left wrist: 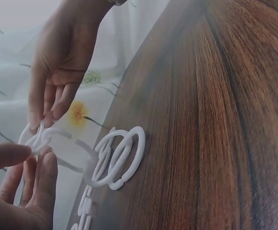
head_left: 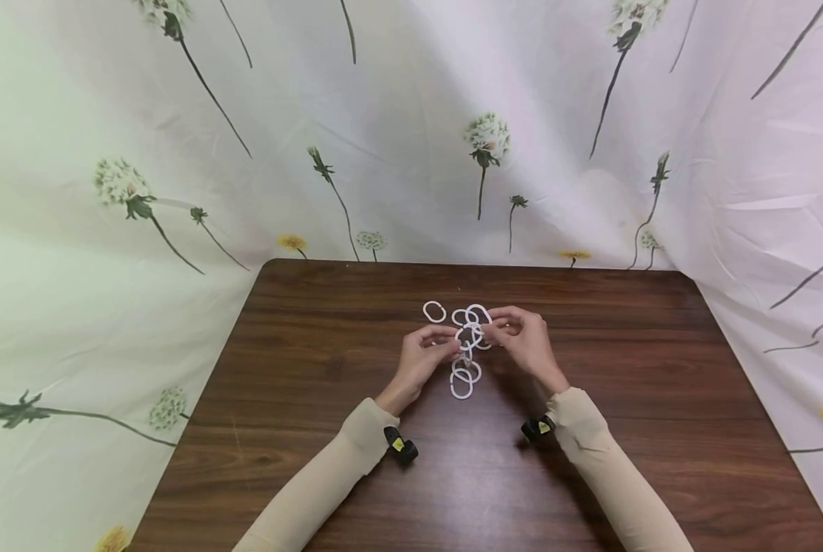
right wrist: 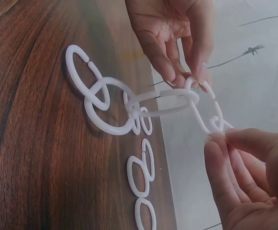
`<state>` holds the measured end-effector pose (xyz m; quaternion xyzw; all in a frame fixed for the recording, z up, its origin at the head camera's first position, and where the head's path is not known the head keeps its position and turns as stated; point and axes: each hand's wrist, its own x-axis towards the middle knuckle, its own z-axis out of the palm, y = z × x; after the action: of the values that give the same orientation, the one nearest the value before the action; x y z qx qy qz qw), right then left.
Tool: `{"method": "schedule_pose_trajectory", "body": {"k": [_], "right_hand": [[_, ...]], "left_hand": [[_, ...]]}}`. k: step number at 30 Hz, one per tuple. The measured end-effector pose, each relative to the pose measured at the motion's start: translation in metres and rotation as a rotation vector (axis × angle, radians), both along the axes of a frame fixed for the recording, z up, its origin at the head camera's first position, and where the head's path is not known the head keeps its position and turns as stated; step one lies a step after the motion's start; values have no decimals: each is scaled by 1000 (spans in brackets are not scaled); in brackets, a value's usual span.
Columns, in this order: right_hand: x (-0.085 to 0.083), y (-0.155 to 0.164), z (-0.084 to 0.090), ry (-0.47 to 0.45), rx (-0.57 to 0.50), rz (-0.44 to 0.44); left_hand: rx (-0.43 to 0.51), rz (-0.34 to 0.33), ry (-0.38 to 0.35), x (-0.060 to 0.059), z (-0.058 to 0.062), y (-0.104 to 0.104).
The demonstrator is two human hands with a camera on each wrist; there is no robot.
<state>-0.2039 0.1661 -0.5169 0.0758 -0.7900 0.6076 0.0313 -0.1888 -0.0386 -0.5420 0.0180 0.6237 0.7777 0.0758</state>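
Over the table's middle my left hand (head_left: 421,356) pinches an oval white plastic chain link (head_left: 457,340) with a gap in its side. Thumb and fingers of my right hand (head_left: 525,341) pinch another white link where it meets the left-hand one. In the right wrist view a linked pair of rings (right wrist: 111,132) hangs from the held links down to the wood. Right fingers (right wrist: 220,165) partly hide the link that they grip. The left wrist view has both hands close together at the joined links (left wrist: 42,139), the lower chain (left wrist: 134,158) trailing beside them.
A single white link (head_left: 435,312) lies on the dark wooden table (head_left: 314,368), left of the hands. Several more links (right wrist: 141,175) lie on the wood behind the chain. Flower-printed white cloth (head_left: 397,153) hangs behind the table's far edge and along its sides.
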Motion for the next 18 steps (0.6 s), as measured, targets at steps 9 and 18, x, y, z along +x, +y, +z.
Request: {"method": "schedule_pose_trajectory", "body": {"k": [9, 18], "right_hand": [[-1, 2, 3, -47, -83, 13], [-1, 2, 4, -132, -143, 27]], "left_hand": [[9, -4, 3, 0, -1, 0], [7, -11, -6, 2, -1, 0]]}}
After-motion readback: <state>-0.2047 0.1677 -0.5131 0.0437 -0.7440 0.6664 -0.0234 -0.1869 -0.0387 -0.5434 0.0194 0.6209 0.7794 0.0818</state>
